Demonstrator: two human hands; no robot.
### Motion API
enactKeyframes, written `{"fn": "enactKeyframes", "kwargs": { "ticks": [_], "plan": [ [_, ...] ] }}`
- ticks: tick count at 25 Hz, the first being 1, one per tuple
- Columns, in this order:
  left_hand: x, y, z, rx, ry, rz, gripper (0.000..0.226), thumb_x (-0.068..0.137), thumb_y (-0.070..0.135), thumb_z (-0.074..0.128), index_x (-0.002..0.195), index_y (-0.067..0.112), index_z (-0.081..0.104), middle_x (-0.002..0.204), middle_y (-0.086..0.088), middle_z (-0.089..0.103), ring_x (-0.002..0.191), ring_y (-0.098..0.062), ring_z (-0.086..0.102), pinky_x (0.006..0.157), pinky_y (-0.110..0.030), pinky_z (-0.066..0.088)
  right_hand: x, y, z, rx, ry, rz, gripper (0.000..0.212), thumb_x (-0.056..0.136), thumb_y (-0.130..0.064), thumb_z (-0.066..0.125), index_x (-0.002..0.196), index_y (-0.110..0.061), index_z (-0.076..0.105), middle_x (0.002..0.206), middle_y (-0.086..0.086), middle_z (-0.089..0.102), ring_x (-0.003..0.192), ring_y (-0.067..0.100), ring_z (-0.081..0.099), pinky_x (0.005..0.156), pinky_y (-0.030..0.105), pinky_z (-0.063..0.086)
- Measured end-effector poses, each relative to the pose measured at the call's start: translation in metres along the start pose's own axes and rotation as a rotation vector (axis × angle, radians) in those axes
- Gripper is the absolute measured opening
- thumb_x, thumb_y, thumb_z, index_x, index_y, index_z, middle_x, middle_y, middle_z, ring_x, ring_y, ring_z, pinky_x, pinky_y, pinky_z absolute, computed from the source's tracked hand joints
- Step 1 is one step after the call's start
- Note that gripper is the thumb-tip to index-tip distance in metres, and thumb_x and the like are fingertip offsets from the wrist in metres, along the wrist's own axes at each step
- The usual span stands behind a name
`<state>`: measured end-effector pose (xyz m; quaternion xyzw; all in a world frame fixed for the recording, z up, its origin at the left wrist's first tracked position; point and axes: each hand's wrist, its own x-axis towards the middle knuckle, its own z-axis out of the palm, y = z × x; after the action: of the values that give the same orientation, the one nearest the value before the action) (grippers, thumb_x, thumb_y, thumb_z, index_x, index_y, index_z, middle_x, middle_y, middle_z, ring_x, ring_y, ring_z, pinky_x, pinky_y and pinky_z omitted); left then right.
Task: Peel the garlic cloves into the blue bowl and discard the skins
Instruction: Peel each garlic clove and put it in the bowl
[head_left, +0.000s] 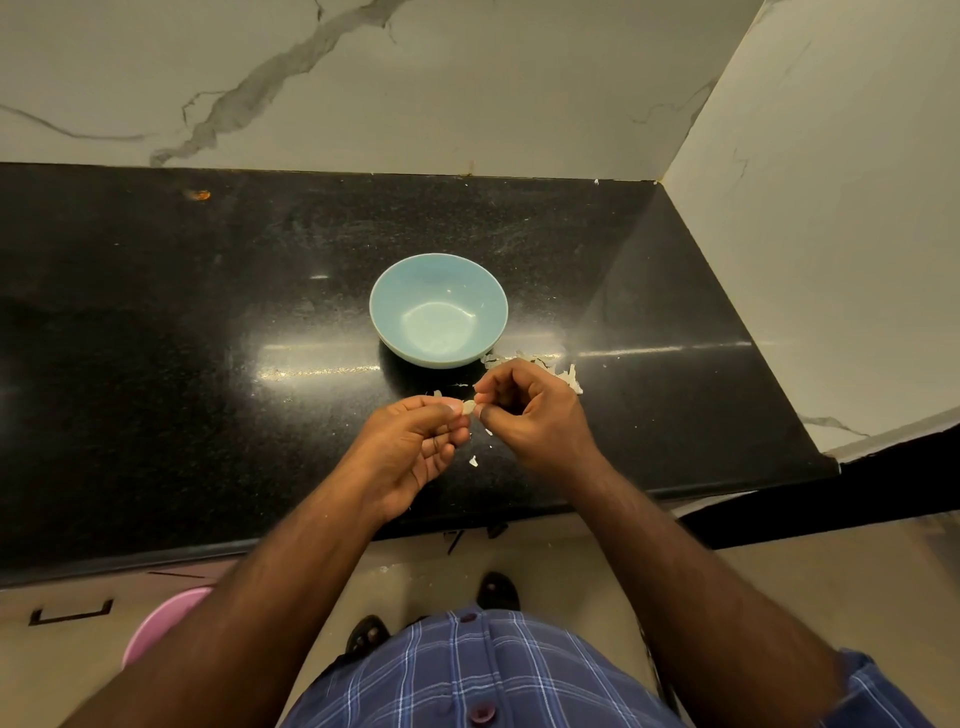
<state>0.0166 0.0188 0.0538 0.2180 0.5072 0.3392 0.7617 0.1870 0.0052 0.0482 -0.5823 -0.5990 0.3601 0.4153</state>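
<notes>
A pale garlic clove (469, 407) is pinched between my two hands just in front of the blue bowl (438, 270). My left hand (415, 449) holds it with thumb and curled fingers. My right hand (530, 413) pinches its other end with fingertips. The bowl stands on the black counter and looks empty. A small heap of white garlic skins (563, 374) lies to the right of the bowl, partly behind my right hand. A few skin flakes (474, 460) lie on the counter below my hands.
The black stone counter (208, 338) ends at a marble wall behind and a marble side wall (831, 208) on the right. A pink tub (161, 623) stands on the floor at the lower left. An orange scrap (198, 195) lies far back left.
</notes>
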Motion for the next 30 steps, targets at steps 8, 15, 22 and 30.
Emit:
{"fn": "enactKeyframes", "kwargs": {
  "ticks": [8, 15, 22, 30],
  "plan": [
    [-0.001, 0.001, -0.002, 0.124, -0.088, 0.046, 0.02, 0.094, 0.001, 0.065, 0.11, 0.006, 0.075, 0.086, -0.01, 0.071, 0.074, -0.013, 0.066, 0.063, -0.019, 0.054, 0.001, 0.001, -0.002, -0.023, -0.02, -0.003, 0.021, 0.085, -0.011, 0.075, 0.093, -0.029, 0.068, 0.08, -0.01, 0.068, 0.075, 0.007, 0.065, 0.07, 0.028, 0.056],
    [-0.003, -0.002, -0.003, 0.092, -0.058, 0.065, 0.017, 0.094, 0.001, 0.064, 0.109, 0.005, 0.071, 0.089, -0.01, 0.073, 0.076, -0.015, 0.067, 0.065, -0.023, 0.054, -0.003, 0.0, -0.002, -0.042, -0.053, 0.002, 0.023, 0.085, -0.011, 0.072, 0.095, -0.031, 0.066, 0.083, -0.006, 0.067, 0.078, 0.011, 0.065, 0.073, 0.036, 0.059],
    [-0.002, -0.002, -0.001, 0.067, -0.034, 0.056, 0.013, 0.094, 0.001, 0.063, 0.102, 0.009, 0.07, 0.088, -0.011, 0.073, 0.073, -0.014, 0.067, 0.061, -0.021, 0.054, -0.002, 0.002, -0.013, -0.13, -0.009, 0.072, 0.025, 0.088, -0.006, 0.07, 0.094, -0.03, 0.069, 0.086, -0.008, 0.068, 0.08, 0.008, 0.065, 0.073, 0.022, 0.056],
    [0.001, -0.004, 0.001, 0.093, -0.007, 0.048, 0.015, 0.095, 0.005, 0.065, 0.107, 0.008, 0.074, 0.087, -0.007, 0.072, 0.072, -0.011, 0.065, 0.062, -0.019, 0.054, 0.005, 0.013, -0.033, -0.252, 0.078, 0.149, 0.018, 0.089, -0.01, 0.076, 0.104, -0.018, 0.079, 0.095, -0.011, 0.071, 0.088, -0.001, 0.067, 0.084, 0.02, 0.058]
  ]
}}
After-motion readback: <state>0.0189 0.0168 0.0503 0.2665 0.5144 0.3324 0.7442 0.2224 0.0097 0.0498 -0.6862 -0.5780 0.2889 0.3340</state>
